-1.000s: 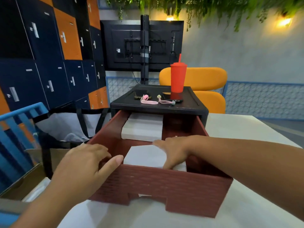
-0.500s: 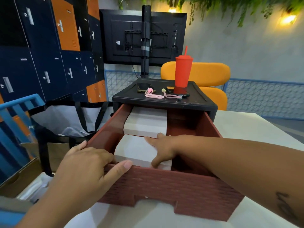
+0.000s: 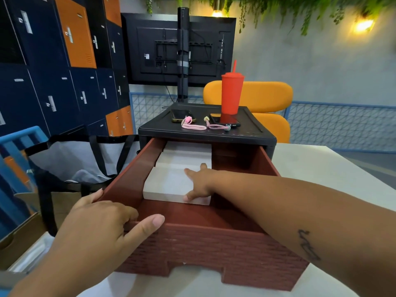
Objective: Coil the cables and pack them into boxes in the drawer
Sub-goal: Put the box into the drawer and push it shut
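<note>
Gripping: the left hand (image 3: 96,228) curls over the front-left corner of the drawer (image 3: 214,249), thumb laid along the front rim.
Right hand: the right hand (image 3: 199,183) lies flat with fingers spread on the right end of the near box (image 3: 167,185).
Boxes: the near box and far box (image 3: 184,157) sit one behind the other on the drawer's left side; the far box is partly under the cabinet (image 3: 252,133).
Open room: bare drawer floor ahead of the near box and across the right half.
Materials: reddish-brown drawer with a ribbed, notched front; white, matte, square-edged boxes; black cabinet; pale tabletop (image 3: 321,168).
</note>
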A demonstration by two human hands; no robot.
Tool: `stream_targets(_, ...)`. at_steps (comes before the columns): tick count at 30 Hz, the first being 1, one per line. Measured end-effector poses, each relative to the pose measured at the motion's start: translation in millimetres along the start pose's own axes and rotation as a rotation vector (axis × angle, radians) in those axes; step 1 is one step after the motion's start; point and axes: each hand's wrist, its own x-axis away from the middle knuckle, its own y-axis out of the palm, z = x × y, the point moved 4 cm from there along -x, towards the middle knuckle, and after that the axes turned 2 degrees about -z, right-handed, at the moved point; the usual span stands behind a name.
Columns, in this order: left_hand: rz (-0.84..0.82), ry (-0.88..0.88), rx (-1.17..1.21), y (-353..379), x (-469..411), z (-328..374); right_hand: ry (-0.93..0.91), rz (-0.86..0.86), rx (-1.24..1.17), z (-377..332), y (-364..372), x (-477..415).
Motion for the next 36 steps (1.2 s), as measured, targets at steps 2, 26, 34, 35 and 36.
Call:
stream_targets(2,0.0,0.0,-0.008,1,-1,0,0.006,-0.007,-0.018,1,2,0)
stream_targets(26,-0.16,-0.031,0.132,-18,-11,9,-0.01,0.399,-0.243,86,-59,139)
stream_targets(34,-0.352,-0.045,0.16,-13,-36,29,0.027,0.351,-0.25,134,-67,129)
stream_targets(35,-0.373,-0.037,0.187,-12,-38,36,0.028,0.346,-0.262,140,-68,122)
stream_targets(36,-0.39,-0.031,0.214,-11,-40,41,0.029,0.344,-0.275,145,-70,115)
